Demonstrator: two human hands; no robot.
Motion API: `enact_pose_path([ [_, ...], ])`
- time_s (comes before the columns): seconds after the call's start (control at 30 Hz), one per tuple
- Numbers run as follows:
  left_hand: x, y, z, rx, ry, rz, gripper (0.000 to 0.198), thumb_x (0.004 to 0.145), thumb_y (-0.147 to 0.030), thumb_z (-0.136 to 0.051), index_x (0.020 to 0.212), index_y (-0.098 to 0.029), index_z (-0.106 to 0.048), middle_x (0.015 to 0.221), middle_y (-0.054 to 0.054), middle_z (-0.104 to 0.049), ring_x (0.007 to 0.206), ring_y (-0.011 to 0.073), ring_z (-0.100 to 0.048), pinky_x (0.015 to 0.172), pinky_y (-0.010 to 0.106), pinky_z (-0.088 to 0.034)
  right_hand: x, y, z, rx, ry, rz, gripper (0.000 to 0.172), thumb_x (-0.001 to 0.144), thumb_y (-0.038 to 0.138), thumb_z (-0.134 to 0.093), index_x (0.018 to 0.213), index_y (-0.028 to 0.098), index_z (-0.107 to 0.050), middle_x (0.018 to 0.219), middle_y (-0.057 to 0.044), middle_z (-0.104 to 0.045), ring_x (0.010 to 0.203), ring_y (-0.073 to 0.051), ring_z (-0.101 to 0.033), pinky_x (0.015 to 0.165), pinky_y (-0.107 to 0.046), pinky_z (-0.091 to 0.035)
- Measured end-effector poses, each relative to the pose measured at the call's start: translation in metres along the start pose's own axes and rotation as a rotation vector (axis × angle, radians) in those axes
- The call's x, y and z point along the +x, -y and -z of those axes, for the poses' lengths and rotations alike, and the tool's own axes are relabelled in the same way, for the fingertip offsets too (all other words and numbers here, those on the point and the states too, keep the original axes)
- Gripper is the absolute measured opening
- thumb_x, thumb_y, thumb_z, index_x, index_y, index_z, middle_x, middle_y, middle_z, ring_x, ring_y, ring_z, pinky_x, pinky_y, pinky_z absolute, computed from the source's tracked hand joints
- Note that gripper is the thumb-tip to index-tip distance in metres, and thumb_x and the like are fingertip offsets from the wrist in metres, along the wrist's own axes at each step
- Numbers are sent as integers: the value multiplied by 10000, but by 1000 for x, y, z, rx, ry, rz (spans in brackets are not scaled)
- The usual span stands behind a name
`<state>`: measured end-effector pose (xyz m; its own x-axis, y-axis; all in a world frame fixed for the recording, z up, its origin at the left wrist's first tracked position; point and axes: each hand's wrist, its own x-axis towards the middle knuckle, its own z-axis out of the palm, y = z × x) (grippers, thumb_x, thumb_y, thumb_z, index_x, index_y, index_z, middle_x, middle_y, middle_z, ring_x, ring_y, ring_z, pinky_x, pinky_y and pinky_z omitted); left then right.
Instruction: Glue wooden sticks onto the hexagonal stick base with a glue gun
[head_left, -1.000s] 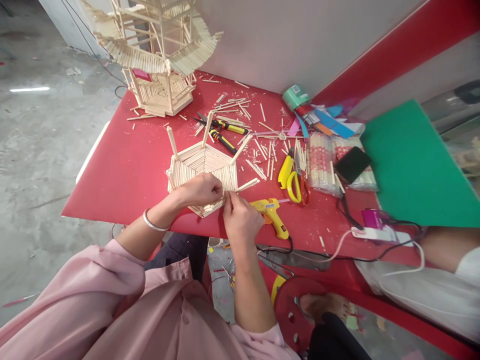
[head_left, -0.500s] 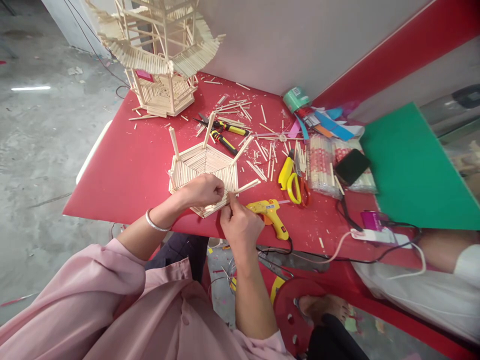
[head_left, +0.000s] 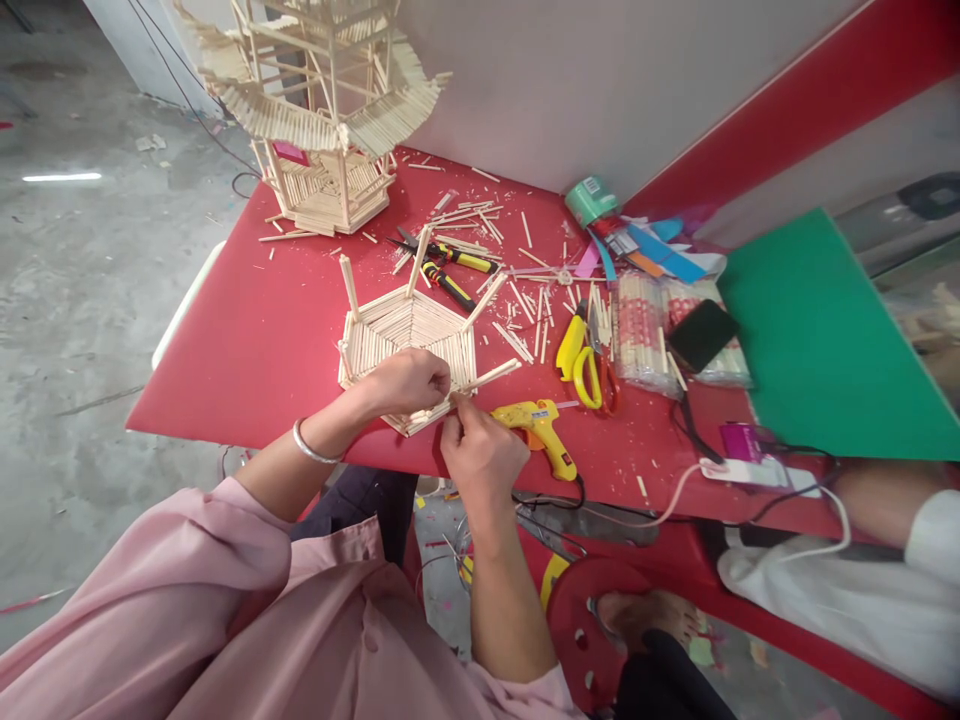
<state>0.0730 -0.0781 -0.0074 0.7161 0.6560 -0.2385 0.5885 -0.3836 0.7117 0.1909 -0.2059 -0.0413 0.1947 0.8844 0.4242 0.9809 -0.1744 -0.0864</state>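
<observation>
A hexagonal roof piece made of wooden sticks [head_left: 409,335] lies on the red table [head_left: 255,340] near its front edge. My left hand [head_left: 405,382] rests curled on the piece's near side and holds it down. My right hand [head_left: 480,452] pinches at the piece's near right corner, fingers closed on a thin stick there. A yellow glue gun [head_left: 541,428] lies just right of my right hand.
A tall stick pagoda [head_left: 322,120] stands at the table's far left. Loose sticks, pliers [head_left: 450,268], yellow scissors [head_left: 585,362], packs of sticks [head_left: 649,325], a green roll [head_left: 591,198] and a green board [head_left: 825,340] lie to the right. Another person's arm [head_left: 885,505] is at the right edge.
My right hand has shifted slightly down and back at the near right corner of the piece. My left hand has stayed on the piece.
</observation>
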Motion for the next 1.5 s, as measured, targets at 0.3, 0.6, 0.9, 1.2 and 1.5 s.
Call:
enact_pose_path([
  [0.3,0,1,1,-27,19,-6,250,676,-110,-537,806,-142,-749,659,0,-639,614,110,-524,577,229,-362,4,1,5,-35,-125,51,247,883,167,-578,1009,224,-782,662,12,-735,585,-126,-619,563,-290,-302],
  [0.6,0,6,2,-115,41,-38,256,641,-103,-531,772,-131,-748,679,0,-684,615,97,-559,575,207,-389,-11,-4,11,29,-209,22,296,872,117,-548,1013,218,-788,702,10,-754,599,-113,-633,604,-264,-369],
  [0.9,5,18,-2,-87,41,-120,294,677,-111,-552,858,-153,-780,752,13,-724,712,127,-620,640,218,-434,-17,6,8,85,-68,25,285,883,138,-558,1036,222,-785,688,-8,-733,609,-119,-618,586,-275,-344],
  [1.2,3,23,2,71,-6,-416,163,816,-128,-613,840,-172,-768,894,45,-677,811,134,-613,734,243,-445,-24,-1,2,158,-143,20,297,898,122,-546,1071,199,-774,738,-15,-722,652,-129,-632,641,-256,-408],
  [1.5,4,21,7,220,63,-499,258,815,-35,-513,757,-167,-728,852,35,-615,755,122,-570,695,245,-413,-39,6,-18,257,-201,65,301,901,96,-493,1047,157,-748,679,-26,-659,645,-133,-616,646,-255,-454],
])
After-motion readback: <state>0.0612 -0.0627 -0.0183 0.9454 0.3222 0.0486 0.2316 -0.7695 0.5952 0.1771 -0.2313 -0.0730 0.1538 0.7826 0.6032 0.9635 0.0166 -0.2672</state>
